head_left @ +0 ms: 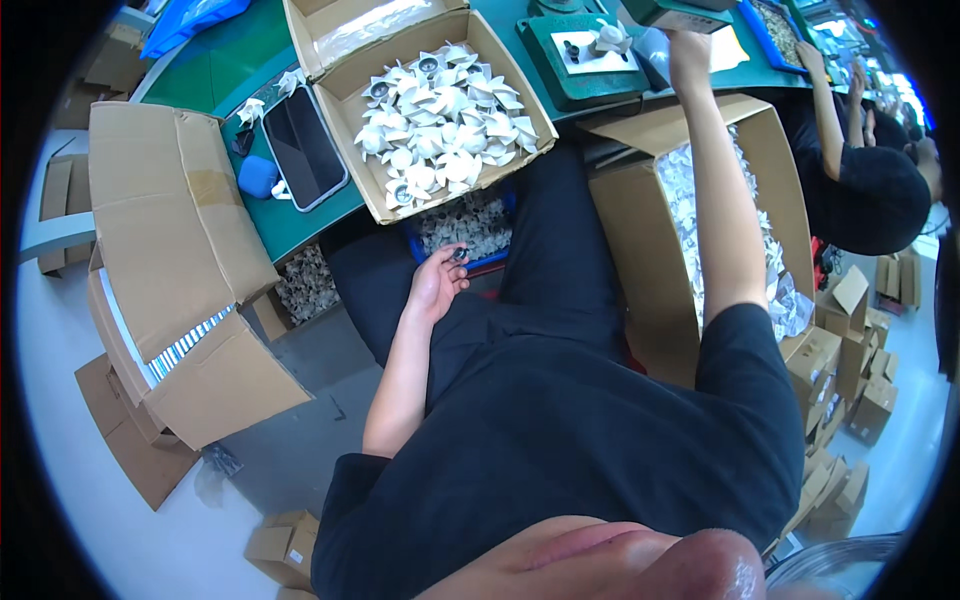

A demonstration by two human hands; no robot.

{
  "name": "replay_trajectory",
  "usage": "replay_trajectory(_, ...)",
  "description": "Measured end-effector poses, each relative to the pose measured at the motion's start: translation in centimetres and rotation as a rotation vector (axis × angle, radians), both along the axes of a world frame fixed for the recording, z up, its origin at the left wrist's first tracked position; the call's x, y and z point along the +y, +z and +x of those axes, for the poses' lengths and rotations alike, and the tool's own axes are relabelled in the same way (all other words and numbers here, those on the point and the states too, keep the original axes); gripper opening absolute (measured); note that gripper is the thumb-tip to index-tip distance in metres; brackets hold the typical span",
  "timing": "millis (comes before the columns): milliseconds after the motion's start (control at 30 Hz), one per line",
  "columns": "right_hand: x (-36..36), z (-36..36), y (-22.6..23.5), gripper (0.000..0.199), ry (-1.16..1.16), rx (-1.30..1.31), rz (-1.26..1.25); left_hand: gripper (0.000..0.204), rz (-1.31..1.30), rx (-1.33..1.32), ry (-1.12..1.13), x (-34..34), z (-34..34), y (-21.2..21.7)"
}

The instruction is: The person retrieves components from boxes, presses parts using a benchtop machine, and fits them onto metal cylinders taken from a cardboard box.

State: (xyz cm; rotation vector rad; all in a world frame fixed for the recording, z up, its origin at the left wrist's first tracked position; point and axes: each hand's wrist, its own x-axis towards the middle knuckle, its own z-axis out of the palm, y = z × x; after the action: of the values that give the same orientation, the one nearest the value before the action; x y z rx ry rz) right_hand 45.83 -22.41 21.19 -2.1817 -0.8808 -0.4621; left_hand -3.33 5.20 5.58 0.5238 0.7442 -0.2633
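Observation:
My left hand (pixel 438 283) rests near my lap under the table edge, fingers pinched on a small dark round part (pixel 459 254), just in front of a blue bin of small grey parts (pixel 465 226). My right hand (pixel 688 48) reaches up to the green press fixture (pixel 580 62) on the table and grips its dark handle (pixel 672 14). A white fan impeller (pixel 610 38) sits on the fixture's white plate. An open cardboard box of several white fan impellers (pixel 440 110) stands on the green table between my arms.
A phone (pixel 304 146) and a blue case (pixel 258 176) lie on the table at left. Large cardboard boxes stand at left (pixel 170 260) and right (pixel 700 200), the right one holding white impellers. Another person in black (pixel 870 190) works at far right.

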Motion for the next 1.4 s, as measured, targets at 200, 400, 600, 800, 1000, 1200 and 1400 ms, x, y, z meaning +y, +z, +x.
replay_trajectory(200, 2.7, 2.5, -2.5, 0.024, -0.183, -0.160, -0.469, 0.029, 0.014, -0.006, 0.007, 0.4, -0.7, -0.5)
replay_trajectory(400, 5.3, -9.0, 2.2, 0.025, 0.449, 0.310, 0.474, 0.027, 0.046, -0.015, 0.011, 0.4, -0.7, -0.5)
replay_trajectory(600, 6.8, -13.8, 3.6, 0.031, 0.305, 0.161, 0.291, 0.026, 0.076, -0.027, -0.023, -0.1, -1.0, -0.4)
replay_trajectory(800, 7.7, -15.6, 3.3, 0.025, 0.158, -0.366, 0.223, 0.026, 0.076, -0.021, 0.008, -0.3, -1.2, 0.2)
replay_trajectory(1000, 7.9, -15.2, 2.6, 0.021, 0.112, -0.116, 0.466, 0.028, 0.090, -0.070, -0.009, -0.1, -1.3, -0.5)
replay_trajectory(1200, 9.5, -22.3, 5.4, 0.023, 0.407, -0.502, 0.317, 0.029, 0.116, -0.197, -0.003, -0.3, -0.7, 1.9)
replay_trajectory(1400, 12.3, -26.0, 10.4, 0.029, 0.506, -0.194, 0.004, 0.032, -0.007, -0.549, 0.046, -1.3, -0.2, 5.9)
